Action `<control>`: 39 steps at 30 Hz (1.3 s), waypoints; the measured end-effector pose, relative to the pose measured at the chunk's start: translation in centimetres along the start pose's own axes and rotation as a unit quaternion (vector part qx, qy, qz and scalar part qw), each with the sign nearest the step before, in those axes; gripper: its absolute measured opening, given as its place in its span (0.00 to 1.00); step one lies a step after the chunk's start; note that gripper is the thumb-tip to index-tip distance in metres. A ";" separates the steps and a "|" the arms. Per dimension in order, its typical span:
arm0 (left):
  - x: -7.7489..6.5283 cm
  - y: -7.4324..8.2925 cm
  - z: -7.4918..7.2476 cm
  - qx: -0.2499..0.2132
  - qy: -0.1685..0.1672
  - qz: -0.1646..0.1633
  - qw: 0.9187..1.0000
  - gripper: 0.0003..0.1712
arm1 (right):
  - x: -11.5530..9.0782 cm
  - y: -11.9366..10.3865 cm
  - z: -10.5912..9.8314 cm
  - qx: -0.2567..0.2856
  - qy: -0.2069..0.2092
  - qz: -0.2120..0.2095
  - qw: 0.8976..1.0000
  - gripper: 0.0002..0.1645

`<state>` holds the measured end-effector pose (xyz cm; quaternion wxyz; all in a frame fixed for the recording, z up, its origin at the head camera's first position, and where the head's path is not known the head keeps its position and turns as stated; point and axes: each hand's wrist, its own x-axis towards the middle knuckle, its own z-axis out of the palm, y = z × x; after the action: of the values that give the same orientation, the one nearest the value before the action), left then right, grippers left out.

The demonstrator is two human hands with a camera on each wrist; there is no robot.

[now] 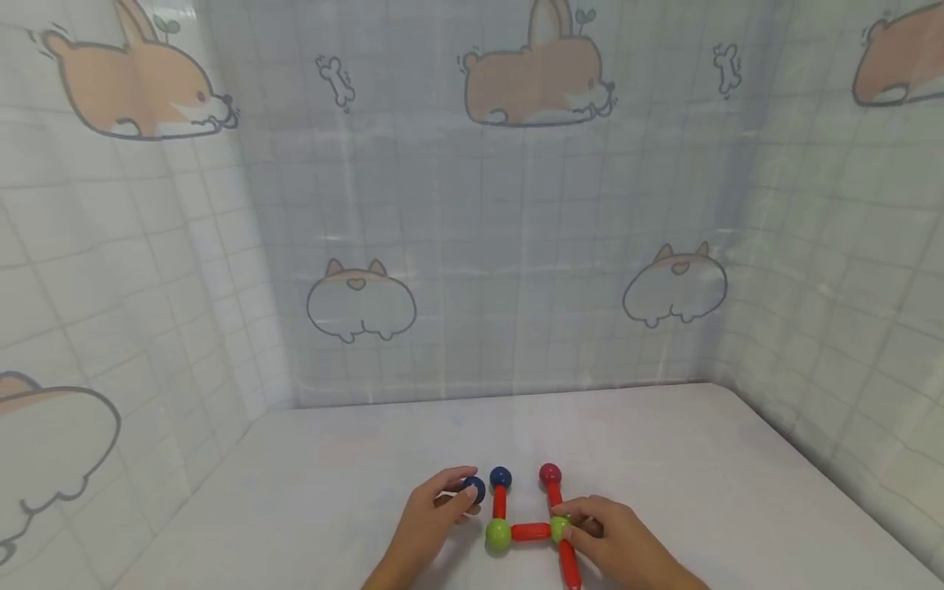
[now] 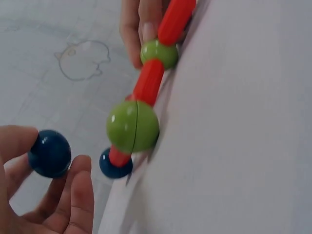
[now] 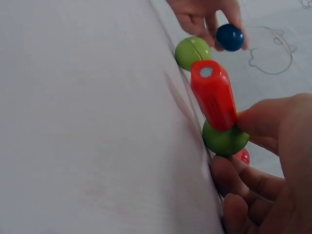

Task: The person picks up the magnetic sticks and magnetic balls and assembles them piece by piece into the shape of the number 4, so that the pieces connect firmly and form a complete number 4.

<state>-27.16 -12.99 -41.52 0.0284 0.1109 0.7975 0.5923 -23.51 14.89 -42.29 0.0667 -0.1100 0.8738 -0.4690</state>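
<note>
My left hand [image 1: 435,512] pinches a loose blue ball [image 2: 49,154] between thumb and fingers, just left of a joined frame of red rods and balls. My right hand [image 1: 618,537] holds the frame's right green ball [image 1: 560,528]. A red rod [image 1: 531,532] links that ball to the left green ball [image 1: 498,535]. From the left green ball another rod runs back to a second blue ball [image 1: 501,478]. Behind the right green ball, a rod ends at a red ball [image 1: 550,474]. The near rod [image 3: 214,97] has a bare end with a silvery disc.
The frame lies on a white tabletop [image 1: 354,451]. Around the table's back and sides hangs a pale gridded curtain [image 1: 479,229] printed with cartoon dogs and bones.
</note>
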 end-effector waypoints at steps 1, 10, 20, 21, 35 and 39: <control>-0.1 0.0 0.1 -0.013 -0.002 -0.002 1.000 0.26 | 0.1 0.0 -0.1 0.000 -0.005 0.001 1.000 0.19; -1.2 0.1 0.6 -0.077 -0.025 -0.024 0.996 0.30 | 1.3 -0.4 -0.5 -0.017 -0.041 -0.013 0.999 0.12; -3.0 0.5 2.5 -0.043 -0.072 -0.020 0.996 0.30 | 0.7 0.0 0.4 0.007 -0.018 -0.024 1.000 0.16; -3.1 0.5 2.8 -0.040 -0.082 -0.024 0.996 0.30 | 0.7 0.0 0.5 0.004 -0.016 -0.026 1.000 0.17; -3.6 0.5 4.5 -0.041 -0.237 -0.003 0.971 0.16 | 0.4 0.1 0.7 0.001 0.010 -0.057 0.998 0.21; -3.8 0.8 4.5 -0.052 -0.290 0.008 0.956 0.12 | 0.4 0.2 0.7 0.003 0.017 -0.051 0.999 0.22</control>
<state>-22.57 -9.33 -42.43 0.2590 0.2829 0.7225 0.5752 -23.74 14.40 -42.86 0.0283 -0.1466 0.8665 -0.4762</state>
